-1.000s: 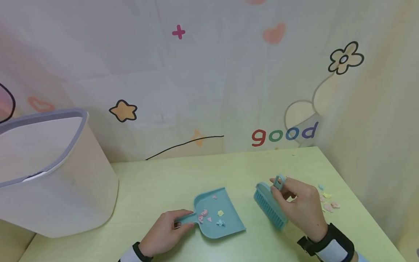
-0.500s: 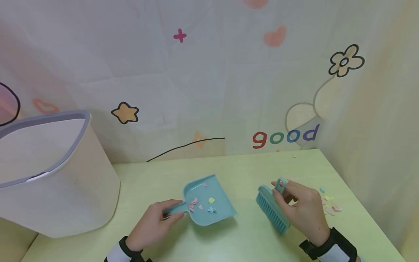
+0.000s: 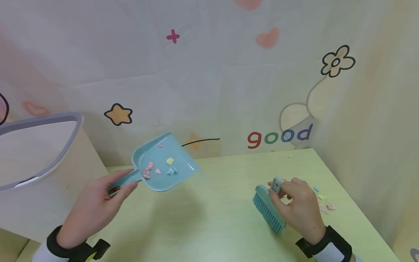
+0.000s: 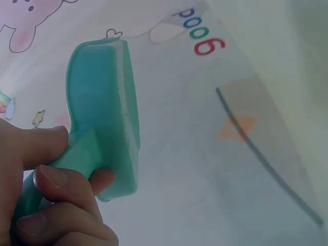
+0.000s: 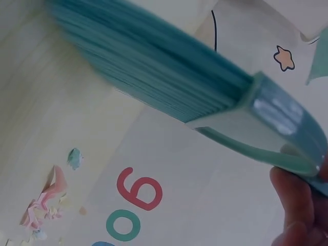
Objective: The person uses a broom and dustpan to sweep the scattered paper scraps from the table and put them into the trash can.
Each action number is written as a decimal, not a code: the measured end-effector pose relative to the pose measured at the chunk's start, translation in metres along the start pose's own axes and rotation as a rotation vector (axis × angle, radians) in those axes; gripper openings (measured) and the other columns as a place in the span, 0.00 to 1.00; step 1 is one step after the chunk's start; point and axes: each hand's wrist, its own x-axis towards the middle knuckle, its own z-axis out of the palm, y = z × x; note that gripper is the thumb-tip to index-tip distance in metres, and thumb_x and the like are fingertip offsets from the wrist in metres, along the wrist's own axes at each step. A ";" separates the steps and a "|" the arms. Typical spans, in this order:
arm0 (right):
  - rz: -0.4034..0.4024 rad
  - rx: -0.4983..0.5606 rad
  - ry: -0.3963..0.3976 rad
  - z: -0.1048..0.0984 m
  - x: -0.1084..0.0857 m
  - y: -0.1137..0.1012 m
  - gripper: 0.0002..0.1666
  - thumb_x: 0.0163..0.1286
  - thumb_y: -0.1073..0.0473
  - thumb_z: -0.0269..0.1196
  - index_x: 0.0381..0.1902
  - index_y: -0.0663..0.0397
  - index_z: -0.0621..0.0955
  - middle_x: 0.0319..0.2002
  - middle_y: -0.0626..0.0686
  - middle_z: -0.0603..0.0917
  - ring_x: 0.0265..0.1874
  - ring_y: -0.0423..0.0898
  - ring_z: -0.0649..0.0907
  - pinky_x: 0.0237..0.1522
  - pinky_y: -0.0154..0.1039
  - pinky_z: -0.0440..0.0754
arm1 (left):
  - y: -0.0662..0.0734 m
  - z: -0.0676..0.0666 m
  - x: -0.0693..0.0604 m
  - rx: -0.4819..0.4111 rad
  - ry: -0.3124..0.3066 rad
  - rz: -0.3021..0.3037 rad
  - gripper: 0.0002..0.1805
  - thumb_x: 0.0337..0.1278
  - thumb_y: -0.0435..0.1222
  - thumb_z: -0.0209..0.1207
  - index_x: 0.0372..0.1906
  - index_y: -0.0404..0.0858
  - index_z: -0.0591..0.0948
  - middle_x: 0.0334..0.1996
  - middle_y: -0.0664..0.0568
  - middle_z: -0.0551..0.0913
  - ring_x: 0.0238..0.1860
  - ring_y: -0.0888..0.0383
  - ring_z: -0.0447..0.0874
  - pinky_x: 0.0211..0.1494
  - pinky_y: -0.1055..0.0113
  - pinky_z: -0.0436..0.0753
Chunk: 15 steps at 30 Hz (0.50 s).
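A small blue dustpan hangs above the table in the head view, its handle gripped by my left hand. Pink, yellow and blue paper scraps lie in its pan. From below, the left wrist view shows the dustpan with fingers curled round its handle. My right hand pinches the looped handle of a blue-green brush, bristles facing left and down. In the right wrist view the long bristles of the brush fill the upper part.
A white bin with a grey-purple rim stands at the left, beside my left hand. More paper scraps lie on the table right of the brush. A printed curtain hangs along the back and right side.
My left hand has lifted the dustpan off the table and carried it left towards the bin, the scraps still in it. My right hand with the brush has stayed nearly in place.
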 end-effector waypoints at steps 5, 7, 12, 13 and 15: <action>0.026 -0.008 -0.042 -0.002 0.002 -0.001 0.09 0.52 0.69 0.77 0.29 0.51 0.89 0.25 0.43 0.89 0.19 0.31 0.65 0.21 0.28 0.64 | 0.001 -0.041 0.004 0.073 0.133 0.033 0.18 0.68 0.40 0.67 0.59 0.41 0.86 0.36 0.48 0.90 0.24 0.69 0.71 0.25 0.75 0.68; 0.031 0.008 -0.051 -0.003 0.002 -0.001 0.09 0.53 0.69 0.77 0.30 0.52 0.89 0.26 0.44 0.90 0.17 0.30 0.65 0.20 0.26 0.63 | 0.000 -0.058 0.006 0.100 0.187 0.021 0.18 0.68 0.40 0.67 0.59 0.41 0.86 0.36 0.45 0.90 0.22 0.70 0.69 0.25 0.75 0.66; 0.040 0.029 -0.062 -0.003 0.003 -0.002 0.10 0.53 0.70 0.77 0.31 0.50 0.89 0.28 0.45 0.90 0.16 0.28 0.65 0.19 0.23 0.63 | -0.014 -0.090 0.013 0.151 0.302 -0.072 0.21 0.73 0.40 0.63 0.63 0.32 0.82 0.43 0.47 0.90 0.27 0.82 0.65 0.29 0.87 0.65; 0.042 0.030 -0.063 -0.003 0.003 -0.002 0.10 0.53 0.70 0.77 0.30 0.50 0.89 0.27 0.45 0.90 0.16 0.28 0.65 0.19 0.23 0.63 | -0.020 -0.095 0.016 0.141 0.329 -0.082 0.21 0.74 0.38 0.62 0.63 0.29 0.81 0.43 0.56 0.89 0.28 0.83 0.64 0.29 0.87 0.64; 0.049 0.031 -0.064 -0.003 0.002 -0.002 0.10 0.53 0.70 0.77 0.31 0.50 0.89 0.26 0.44 0.90 0.16 0.28 0.65 0.19 0.23 0.64 | -0.033 -0.103 0.019 0.144 0.388 -0.103 0.21 0.76 0.38 0.59 0.64 0.29 0.80 0.47 0.66 0.88 0.33 0.87 0.64 0.38 0.91 0.66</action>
